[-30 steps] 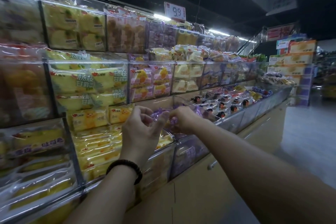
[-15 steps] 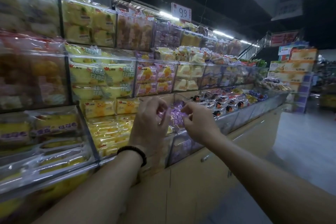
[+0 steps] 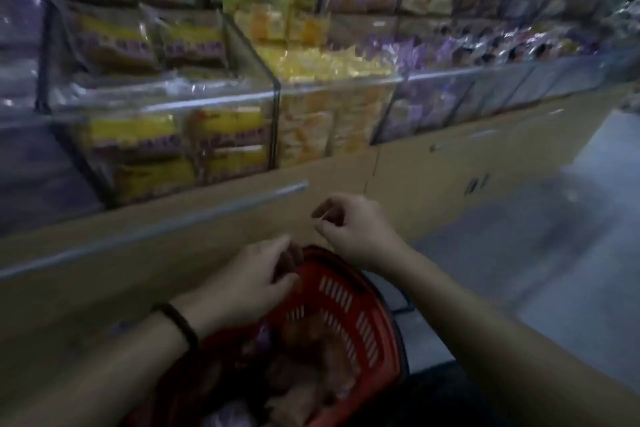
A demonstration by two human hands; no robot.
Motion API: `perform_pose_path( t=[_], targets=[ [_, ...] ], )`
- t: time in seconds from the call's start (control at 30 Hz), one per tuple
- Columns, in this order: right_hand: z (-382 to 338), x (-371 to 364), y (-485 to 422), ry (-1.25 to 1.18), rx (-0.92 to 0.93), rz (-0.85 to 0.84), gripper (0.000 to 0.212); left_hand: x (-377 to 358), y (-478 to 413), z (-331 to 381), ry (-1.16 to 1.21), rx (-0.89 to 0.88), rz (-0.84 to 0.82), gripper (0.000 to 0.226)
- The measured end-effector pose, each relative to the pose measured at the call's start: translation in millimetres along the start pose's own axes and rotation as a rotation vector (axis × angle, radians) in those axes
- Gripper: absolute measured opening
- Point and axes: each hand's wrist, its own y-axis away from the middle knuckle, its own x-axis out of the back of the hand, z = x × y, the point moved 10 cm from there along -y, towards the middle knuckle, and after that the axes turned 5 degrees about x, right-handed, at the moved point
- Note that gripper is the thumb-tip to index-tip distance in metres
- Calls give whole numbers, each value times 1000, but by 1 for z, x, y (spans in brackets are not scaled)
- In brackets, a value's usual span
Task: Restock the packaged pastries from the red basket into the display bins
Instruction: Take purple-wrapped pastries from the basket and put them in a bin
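Note:
The red basket sits low in front of me with several packaged pastries inside, dim and blurred. My left hand, with a dark band at the wrist, hangs over the basket's far rim, fingers loosely curled and holding nothing that I can see. My right hand hovers just above and right of the basket, fingers loosely curled, empty. Clear display bins run along the shelf above; the bin of purple-wrapped pastries lies up and to the right.
A tan cabinet front with a long metal handle stands below the bins. Bins of yellow packs fill the middle of the shelf. Grey shop floor opens to the right.
Both hands have left the purple pastry bin and dropped to the red basket. The purple pack they held is out of their fingers. My view has tilted down from the shelves.

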Motion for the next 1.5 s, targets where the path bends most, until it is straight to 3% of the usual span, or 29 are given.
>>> perform_pose_path(
  t=[0.23, 0.33, 0.43, 0.47, 0.57, 0.8, 1.0, 1.13, 1.23, 1.33, 1.43, 1.5],
  targets=[
    [43, -152, 35, 110, -123, -337, 19, -63, 68, -130, -138, 309, -303, 8],
    [66, -217, 50, 182, -198, -512, 20, -87, 82, -168, -271, 402, -490, 21],
    [84, -285, 72, 270, -210, -774, 49, -106, 96, -186, -391, 431, -716, 33],
    [89, -304, 76, 277, -202, -815, 57, -111, 101, -193, -410, 442, -776, 35],
    [106, -346, 71, 289, -257, -780, 48, -118, 111, -209, -442, 458, -886, 37],
    [106, -396, 34, 460, -108, -634, 52, -113, 103, -223, -404, 444, -785, 41],
    [126, -405, 37, 676, -121, -601, 49, -117, 100, -226, -372, 442, -788, 30],
    [99, -378, 14, 713, -16, -549, 42, -99, 89, -221, -337, 476, -684, 56],
    [70, -354, 4, 621, 29, -593, 42, -91, 85, -213, -309, 509, -624, 74],
    [52, -345, 8, 417, -7, -621, 52, -88, 84, -207, -270, 540, -583, 70],
    [45, -344, 24, -53, -179, -533, 66, -80, 82, -212, -323, 571, -552, 48],
    [58, -339, 36, -22, -216, -389, 76, -72, 82, -222, -376, 599, -516, 20]
  ],
)
